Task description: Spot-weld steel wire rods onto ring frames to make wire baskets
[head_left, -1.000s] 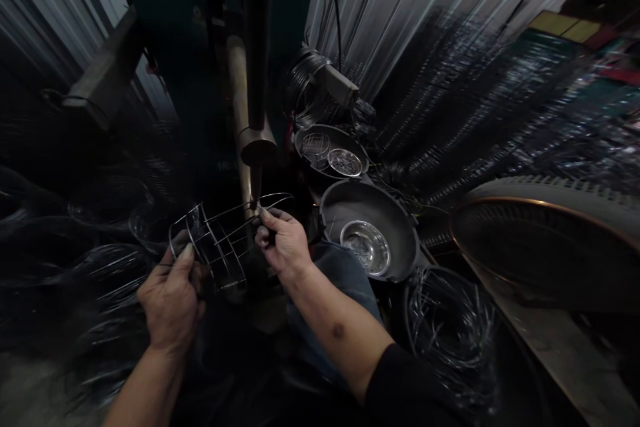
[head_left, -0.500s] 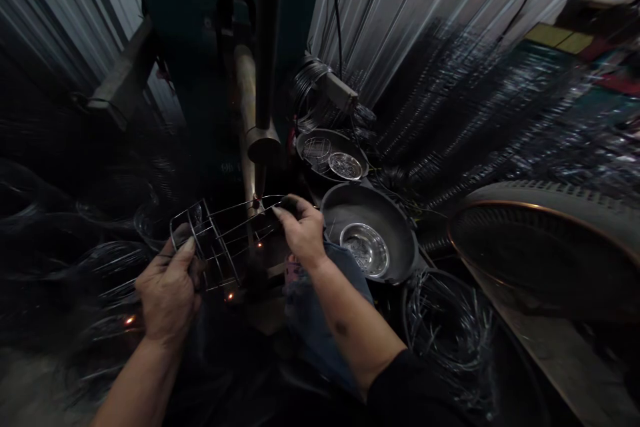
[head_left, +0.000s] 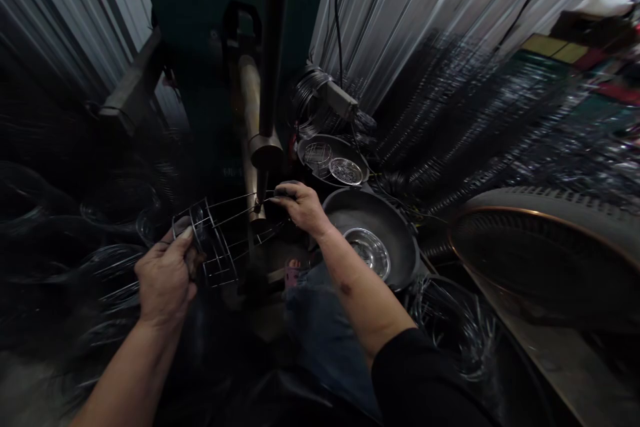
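My left hand [head_left: 167,270] is closed round the left end of a wire frame [head_left: 216,240], made of thin bent metal rods. At the frame's far right end, my right hand [head_left: 299,205] pinches the wire between thumb and fingers. Part of the frame's right end is hidden behind those fingers. Between my hands, the wires pass through the contact point of a spot welder's upper and lower electrodes [head_left: 257,203]. The upper electrode arm [head_left: 266,150] comes down from above onto the wire.
Right of my right hand stands a dark round pan [head_left: 400,227] holding a shiny metal bowl [head_left: 373,247]. Behind it, another pan [head_left: 364,152] holds wire pieces and a dish. A wire coil [head_left: 310,97] hangs near the corrugated wall. A large round copper-rimmed object [head_left: 545,257] sits at right.
Glowing sparks below the electrodes have gone. My right hand has shifted slightly left and up along the wire, and the view has tilted a little. Both hands keep their hold.
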